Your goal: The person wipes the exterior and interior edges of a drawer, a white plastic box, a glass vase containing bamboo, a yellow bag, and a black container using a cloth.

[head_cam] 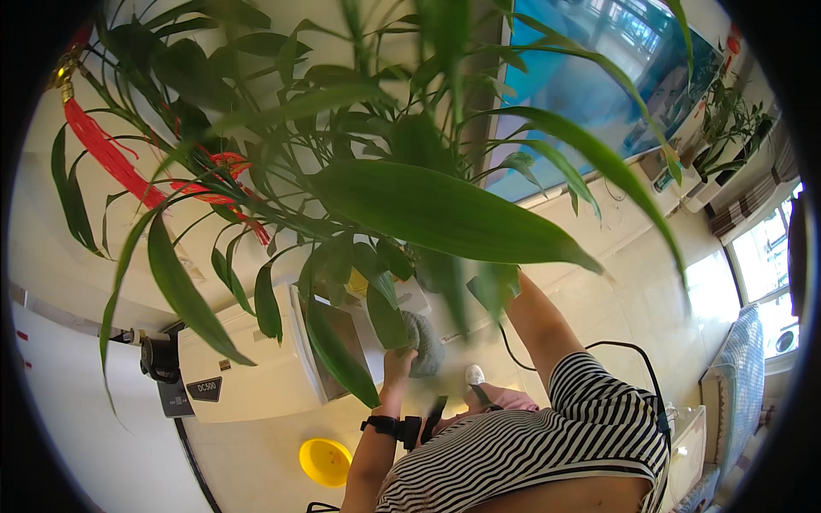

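Large green leaves of a potted plant hang close to the camera and cover much of the view. Below them, my left hand is closed on a folded grey-green cloth, beside a white cabinet-like appliance; leaves hide part of the fingers. A black strap with a small box circles that wrist. My right forearm reaches up from a striped sleeve, and its hand is hidden behind the leaves. Red tassels hang among the stems at the left.
The white appliance stands at the lower left, with a yellow basin on the floor near it. A large blue glossy screen or panel is at the upper right. A black cable runs near my right arm. A blue-covered sofa stands far right.
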The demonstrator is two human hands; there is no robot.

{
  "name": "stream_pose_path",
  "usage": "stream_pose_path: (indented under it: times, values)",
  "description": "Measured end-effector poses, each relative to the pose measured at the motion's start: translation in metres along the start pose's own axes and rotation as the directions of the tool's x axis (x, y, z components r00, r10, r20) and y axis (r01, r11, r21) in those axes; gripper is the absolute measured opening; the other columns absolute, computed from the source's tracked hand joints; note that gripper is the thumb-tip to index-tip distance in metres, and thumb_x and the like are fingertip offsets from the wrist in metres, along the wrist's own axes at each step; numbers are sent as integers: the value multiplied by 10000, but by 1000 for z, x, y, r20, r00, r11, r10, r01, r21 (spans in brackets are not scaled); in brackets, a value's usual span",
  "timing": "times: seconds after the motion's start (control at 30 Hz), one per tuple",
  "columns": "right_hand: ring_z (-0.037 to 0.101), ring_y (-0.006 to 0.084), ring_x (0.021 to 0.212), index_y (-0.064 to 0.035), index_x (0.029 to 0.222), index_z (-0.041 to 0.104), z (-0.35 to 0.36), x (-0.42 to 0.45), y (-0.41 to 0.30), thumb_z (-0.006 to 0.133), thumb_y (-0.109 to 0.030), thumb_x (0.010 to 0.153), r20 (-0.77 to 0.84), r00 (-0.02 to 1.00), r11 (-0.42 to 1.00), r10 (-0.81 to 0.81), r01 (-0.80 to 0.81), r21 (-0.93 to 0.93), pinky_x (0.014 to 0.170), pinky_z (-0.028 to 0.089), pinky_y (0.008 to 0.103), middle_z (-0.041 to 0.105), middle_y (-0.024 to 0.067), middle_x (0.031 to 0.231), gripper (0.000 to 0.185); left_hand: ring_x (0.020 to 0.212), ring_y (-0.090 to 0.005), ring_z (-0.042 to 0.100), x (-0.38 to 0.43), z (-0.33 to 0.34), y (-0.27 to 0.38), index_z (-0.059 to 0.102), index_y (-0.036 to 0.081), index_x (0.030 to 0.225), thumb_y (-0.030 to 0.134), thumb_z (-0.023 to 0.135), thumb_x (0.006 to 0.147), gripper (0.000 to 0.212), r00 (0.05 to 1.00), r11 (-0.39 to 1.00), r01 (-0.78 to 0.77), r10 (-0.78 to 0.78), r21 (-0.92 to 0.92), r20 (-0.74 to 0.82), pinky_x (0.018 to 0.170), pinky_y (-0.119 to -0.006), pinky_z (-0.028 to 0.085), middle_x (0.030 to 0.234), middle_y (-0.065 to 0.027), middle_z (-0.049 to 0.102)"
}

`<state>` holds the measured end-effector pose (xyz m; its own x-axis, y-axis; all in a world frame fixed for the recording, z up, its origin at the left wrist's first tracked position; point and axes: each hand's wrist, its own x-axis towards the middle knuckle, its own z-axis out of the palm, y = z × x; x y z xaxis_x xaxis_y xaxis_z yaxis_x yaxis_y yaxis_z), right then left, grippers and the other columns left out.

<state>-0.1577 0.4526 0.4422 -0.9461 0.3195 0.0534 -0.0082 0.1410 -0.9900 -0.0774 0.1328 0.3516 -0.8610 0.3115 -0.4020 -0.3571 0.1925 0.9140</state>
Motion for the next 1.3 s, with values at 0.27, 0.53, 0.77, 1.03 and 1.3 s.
stream_pose_path:
  times: [0.27,0.53,0.77,1.03,1.3]
  values:
    - [576,207,1061,-34,1247,523,21,8,8,536,-281,968,-29,998,998,-62,62,-14,928,469,364,608,108,1167,373,739,-94,523,-12,3,-6,561,24,1221,19,629,767,459,1000,949,-18,23,-315,13,642,-246,408,889,-5,599]
    - [580,141,829,-3,1031,569,41,25,24,600,-201,937,-175,961,947,-216,162,-278,694,466,316,642,66,981,222,724,-106,530,0,-7,-9,576,13,1200,42,641,763,443,998,977,-64,66,-203,1,650,-268,423,797,-7,582]
    - [554,184,735,-45,1039,622,14,54,104,594,-107,904,-143,926,935,-349,333,-121,620,439,315,587,86,847,152,912,-152,608,1,23,25,582,-50,1186,36,632,781,416,976,961,-118,158,-249,147,783,-313,466,1054,-50,658]
    - [577,192,1098,-25,1341,451,11,16,65,599,-42,888,-80,977,934,-196,161,-318,889,480,339,549,81,1291,477,1147,-162,541,-5,25,53,388,22,1424,-76,541,789,660,971,980,-66,106,-189,213,977,-284,403,1269,-62,572]
    - [557,197,1193,-49,1374,472,-7,-11,45,615,36,853,1,966,932,-258,249,-264,889,501,279,586,72,1209,547,1147,-161,541,-7,41,79,380,26,1429,-64,521,809,642,962,957,-139,192,-255,197,985,-277,390,1281,-57,566]
